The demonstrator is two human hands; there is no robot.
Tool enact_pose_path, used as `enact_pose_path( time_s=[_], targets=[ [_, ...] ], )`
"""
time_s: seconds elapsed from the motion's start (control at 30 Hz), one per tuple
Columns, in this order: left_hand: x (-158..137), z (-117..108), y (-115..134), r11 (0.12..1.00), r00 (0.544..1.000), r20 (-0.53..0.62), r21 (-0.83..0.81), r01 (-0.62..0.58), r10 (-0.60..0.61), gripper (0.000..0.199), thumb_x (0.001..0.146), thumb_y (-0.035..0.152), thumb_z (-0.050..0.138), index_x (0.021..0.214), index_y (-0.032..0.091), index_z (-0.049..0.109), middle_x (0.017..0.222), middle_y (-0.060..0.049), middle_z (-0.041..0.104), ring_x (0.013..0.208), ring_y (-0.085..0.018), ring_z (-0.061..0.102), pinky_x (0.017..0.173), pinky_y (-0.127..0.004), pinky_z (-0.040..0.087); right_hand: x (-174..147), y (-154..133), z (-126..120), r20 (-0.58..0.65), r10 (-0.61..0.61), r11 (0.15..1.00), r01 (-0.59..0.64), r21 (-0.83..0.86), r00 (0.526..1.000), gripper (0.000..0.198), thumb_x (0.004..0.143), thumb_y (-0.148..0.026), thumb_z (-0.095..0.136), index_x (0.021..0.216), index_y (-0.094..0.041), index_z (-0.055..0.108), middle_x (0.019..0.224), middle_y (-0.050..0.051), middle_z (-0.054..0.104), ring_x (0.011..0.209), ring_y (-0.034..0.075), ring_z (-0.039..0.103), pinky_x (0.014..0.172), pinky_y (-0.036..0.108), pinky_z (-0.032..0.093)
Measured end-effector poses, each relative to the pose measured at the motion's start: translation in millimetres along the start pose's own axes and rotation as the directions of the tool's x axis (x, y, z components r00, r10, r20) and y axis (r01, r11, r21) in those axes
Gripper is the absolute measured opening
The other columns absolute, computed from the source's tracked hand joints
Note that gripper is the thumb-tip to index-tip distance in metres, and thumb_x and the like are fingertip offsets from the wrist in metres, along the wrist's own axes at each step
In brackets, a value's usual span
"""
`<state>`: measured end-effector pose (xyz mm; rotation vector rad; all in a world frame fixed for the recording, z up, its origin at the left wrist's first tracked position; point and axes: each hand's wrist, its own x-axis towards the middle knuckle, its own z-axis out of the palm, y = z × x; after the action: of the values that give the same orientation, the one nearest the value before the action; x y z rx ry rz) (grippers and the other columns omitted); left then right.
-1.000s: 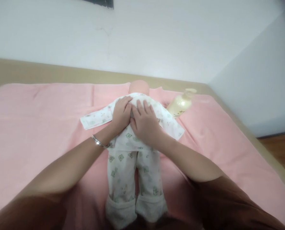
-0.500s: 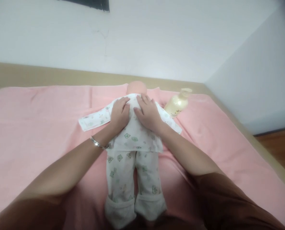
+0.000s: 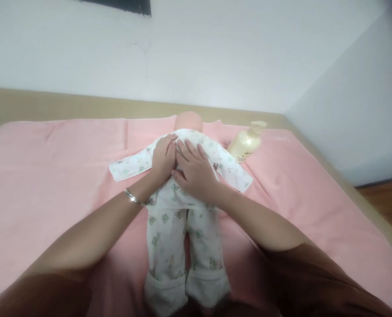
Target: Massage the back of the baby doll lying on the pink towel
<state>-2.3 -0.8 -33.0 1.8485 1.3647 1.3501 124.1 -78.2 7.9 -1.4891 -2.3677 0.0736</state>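
Note:
A baby doll (image 3: 191, 197) in a white patterned top and matching trousers lies stretched out, its bald head (image 3: 188, 120) at the far end. Its face is out of sight. My left hand (image 3: 164, 157) rests on the left side of its upper body, fingers extended and a silver bangle at the wrist. Flat on the middle of the top lies my right hand (image 3: 196, 171), fingers slightly spread, its thumb touching or nearly touching my left hand. Neither hand grasps anything. The sleeves spread out to both sides.
Beneath the doll is a pink blanket (image 3: 57, 176) over a tan padded surface (image 3: 50, 100). A pale yellow pump bottle (image 3: 247, 143) leans or lies beside the right sleeve. White walls (image 3: 215, 53) rise behind and to the right; a wooden floor (image 3: 383, 202) shows at the right.
My right hand has slid from the right shoulder toward the middle of the doll's upper body, closer to my left hand. My left hand has stayed in place.

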Motion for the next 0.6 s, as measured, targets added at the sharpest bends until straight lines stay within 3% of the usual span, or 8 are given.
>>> enact_pose_path(
  time_s=[0.2, 0.4, 0.6],
  targets=[
    [0, -1, 0, 1.000, 1.000, 0.015, 0.017, -0.011, 0.011, 0.043, 0.096, 0.033, 0.035, 0.119, 0.017, 0.067, 0.130, -0.009, 0.068, 0.125, -0.022, 0.060, 0.118, -0.043, 0.044, 1, 2, 1, -0.031, 0.002, 1.000, -0.002, -0.004, 1.000, 0.060, 0.101, -0.035, 0.040, 0.155, -0.008, 0.040, 0.166, 0.012, 0.029, 0.157, 0.030, 0.020, 0.130, 0.054, 0.014],
    [-1, -1, 2, 0.999, 1.000, 0.016, 0.024, -0.025, 0.024, 0.040, 0.096, 0.031, 0.036, 0.119, 0.018, 0.067, 0.130, -0.008, 0.068, 0.125, -0.023, 0.060, 0.118, -0.045, 0.044, 13, 23, 3, -0.060, 0.065, 0.997, -0.064, 0.033, 0.996, 0.048, 0.102, -0.029, 0.040, 0.149, -0.022, 0.051, 0.166, 0.010, 0.030, 0.156, 0.030, 0.022, 0.127, 0.060, 0.017],
    [-1, -1, 4, 0.999, 0.999, 0.032, 0.035, -0.013, 0.011, 0.040, 0.096, 0.034, 0.038, 0.120, 0.019, 0.067, 0.133, -0.009, 0.067, 0.127, -0.024, 0.059, 0.119, -0.046, 0.043, 19, 32, 4, -0.068, 0.096, 0.995, -0.094, 0.035, 0.993, 0.050, 0.101, -0.031, 0.043, 0.149, -0.022, 0.050, 0.166, 0.011, 0.029, 0.156, 0.033, 0.023, 0.124, 0.064, 0.020]
  ],
)
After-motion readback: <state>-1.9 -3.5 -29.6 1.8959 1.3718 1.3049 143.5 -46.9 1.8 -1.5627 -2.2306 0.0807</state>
